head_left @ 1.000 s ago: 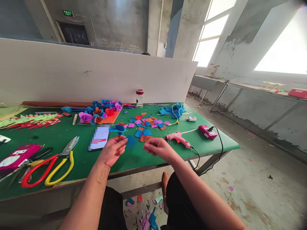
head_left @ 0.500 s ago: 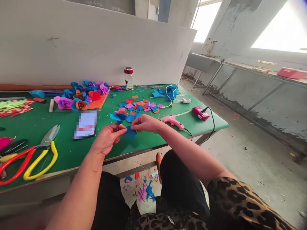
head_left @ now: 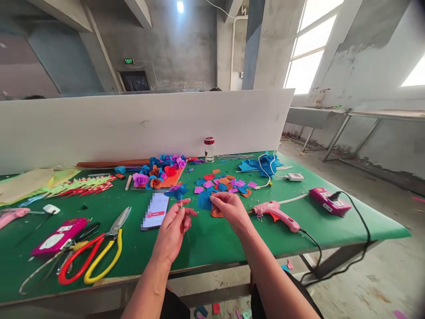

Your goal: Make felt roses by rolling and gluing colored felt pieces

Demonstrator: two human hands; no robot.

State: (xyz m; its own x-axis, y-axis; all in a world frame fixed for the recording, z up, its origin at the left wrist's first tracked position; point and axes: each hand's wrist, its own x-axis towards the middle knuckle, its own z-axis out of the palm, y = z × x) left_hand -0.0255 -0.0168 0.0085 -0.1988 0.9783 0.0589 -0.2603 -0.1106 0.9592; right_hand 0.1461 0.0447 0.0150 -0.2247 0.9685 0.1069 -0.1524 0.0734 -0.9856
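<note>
My left hand (head_left: 175, 226) pinches the thin stem of a blue paper flower (head_left: 177, 191), whose petals spread above the fingers. Between the thumb and fingers of my right hand (head_left: 229, 208) is a blue paper petal (head_left: 205, 200), held a little right of the flower and apart from it. Beyond my right hand lies a pile of cut paper pieces (head_left: 222, 182) in blue, purple, red and brown. A pink glue gun (head_left: 277, 213) rests to the right. Finished paper flowers (head_left: 155, 170) sit in a cluster at the back left.
On the green table (head_left: 206, 248) are a phone (head_left: 157, 212), red-and-yellow-handled scissors (head_left: 109, 243), a magenta box (head_left: 61, 237) at left and another (head_left: 328, 201) with a black cable at right. A lidded jar (head_left: 209, 149) stands before the white board (head_left: 166, 119).
The view has tilted up and turned left. My hands have moved apart: the left holds the flower upright by its stem, the right has the blue petal clear of it.
</note>
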